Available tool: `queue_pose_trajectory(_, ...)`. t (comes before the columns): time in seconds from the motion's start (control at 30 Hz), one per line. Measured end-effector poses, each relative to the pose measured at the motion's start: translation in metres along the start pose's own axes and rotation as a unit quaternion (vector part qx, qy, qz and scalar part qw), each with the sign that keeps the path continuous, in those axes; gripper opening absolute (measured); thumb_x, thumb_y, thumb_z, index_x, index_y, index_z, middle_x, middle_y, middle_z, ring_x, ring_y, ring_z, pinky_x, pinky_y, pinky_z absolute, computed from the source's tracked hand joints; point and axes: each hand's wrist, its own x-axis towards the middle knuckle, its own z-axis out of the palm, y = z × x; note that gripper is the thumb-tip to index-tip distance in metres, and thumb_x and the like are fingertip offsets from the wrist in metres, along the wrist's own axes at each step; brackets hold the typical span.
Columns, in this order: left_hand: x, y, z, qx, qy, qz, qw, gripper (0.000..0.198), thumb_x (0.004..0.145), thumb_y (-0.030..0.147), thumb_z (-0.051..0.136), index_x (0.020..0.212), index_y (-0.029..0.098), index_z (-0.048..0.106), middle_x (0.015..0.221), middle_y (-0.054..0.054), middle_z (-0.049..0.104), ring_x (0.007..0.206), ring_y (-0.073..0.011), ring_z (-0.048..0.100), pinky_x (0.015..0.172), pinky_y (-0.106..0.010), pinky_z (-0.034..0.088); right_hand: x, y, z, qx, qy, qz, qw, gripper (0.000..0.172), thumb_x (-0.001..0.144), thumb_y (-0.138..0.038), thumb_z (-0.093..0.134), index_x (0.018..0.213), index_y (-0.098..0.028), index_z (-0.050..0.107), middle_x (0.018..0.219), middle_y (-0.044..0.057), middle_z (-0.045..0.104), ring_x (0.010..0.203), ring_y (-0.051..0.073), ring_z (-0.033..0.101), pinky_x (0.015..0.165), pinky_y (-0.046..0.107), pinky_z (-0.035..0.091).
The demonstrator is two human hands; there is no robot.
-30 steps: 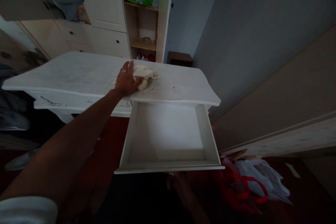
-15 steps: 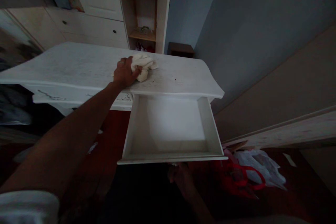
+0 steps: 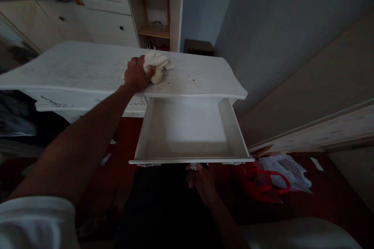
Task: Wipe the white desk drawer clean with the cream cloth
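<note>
Pressing on the white desk (image 3: 87, 60), the left hand (image 3: 136, 73) is clutching a bunched cream cloth (image 3: 157, 62). The thumb is resting against the near side of the cloth, and the other fingers are hiding partly behind it. The cloth is lying on the top, near the middle, just behind the open drawer (image 3: 195, 124).

Down low, the right hand (image 3: 203, 184) is reaching up to the front of the drawer. Its fingers are looking pinched around a small pale knob (image 3: 193, 167), though the dark is making it hard to be sure.

How much is done? The drawer is sticking far out and is showing its pale bottom, so the opening part is looking done. The top is seeming only partly done. Grey smudges are showing around the cloth, and two dark specks, one nearer (image 3: 168, 83) and one more to the right (image 3: 193, 80), are sitting on the white. Faint grey streaks are showing on the left part too. If the top is getting a wipe, those marks are probably waiting their turn.

On the red floor (image 3: 128, 136), a red bag (image 3: 248, 184) and a see-through bag (image 3: 288, 171) are lying off to the right.
</note>
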Motion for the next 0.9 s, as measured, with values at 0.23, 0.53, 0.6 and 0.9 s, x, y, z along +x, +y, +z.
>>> queue_pose_trajectory(0.23, -0.001, 0.001, -0.001, 0.042, 0.004, 0.004, 0.999, 0.074, 0.094, 0.068, 0.029, 0.148, 0.016, 0.029, 0.143, -0.016, 0.044, 0.127, -0.0333, 0.043, 0.101, -0.051, 0.044, -0.001, -0.002, -0.001, -0.011, 0.018, -0.006, 1.0, 0.049, 0.084, -0.064, 0.061, 0.083, -0.017, 0.073, 0.049, -0.001, 0.057, 0.045, 0.012, 0.049, 0.049, 0.026, 0.038)
queue_pose_trajectory(0.53, 0.0, 0.001, -0.001, 0.035, 0.006, 0.005, 0.999, 0.075, 0.093, 0.068, 0.03, 0.147, 0.016, 0.033, 0.142, -0.018, 0.045, 0.127, -0.0339, 0.044, 0.102, -0.049, 0.043, 0.0, -0.003, 0.002, -0.017, 0.015, -0.018, 1.0, 0.049, 0.087, -0.064, 0.058, 0.084, -0.017, 0.074, 0.049, -0.001, 0.056, 0.046, 0.012, 0.047, 0.054, 0.028, 0.036)
queue_pose_trajectory(0.6, 0.0, 0.0, -0.001, 0.037, 0.008, 0.008, 0.999, 0.074, 0.093, 0.067, 0.031, 0.146, 0.016, 0.034, 0.142, -0.018, 0.046, 0.127, -0.034, 0.045, 0.102, -0.049, 0.043, 0.002, -0.004, 0.003, -0.011, 0.013, -0.023, 1.0, 0.048, 0.088, -0.063, 0.057, 0.085, -0.018, 0.074, 0.048, -0.002, 0.055, 0.046, 0.012, 0.046, 0.054, 0.028, 0.035)
queue_pose_trajectory(0.9, -0.001, -0.002, 0.003, 0.038, 0.018, 0.007, 0.999, 0.071, 0.092, 0.066, 0.033, 0.147, 0.02, 0.035, 0.142, -0.016, 0.047, 0.128, -0.0331, 0.045, 0.102, -0.047, 0.043, 0.019, -0.013, 0.006, -0.013, 0.023, -0.033, 0.999, 0.052, 0.086, -0.067, 0.057, 0.083, -0.018, 0.074, 0.047, -0.002, 0.054, 0.048, 0.013, 0.047, 0.055, 0.029, 0.036)
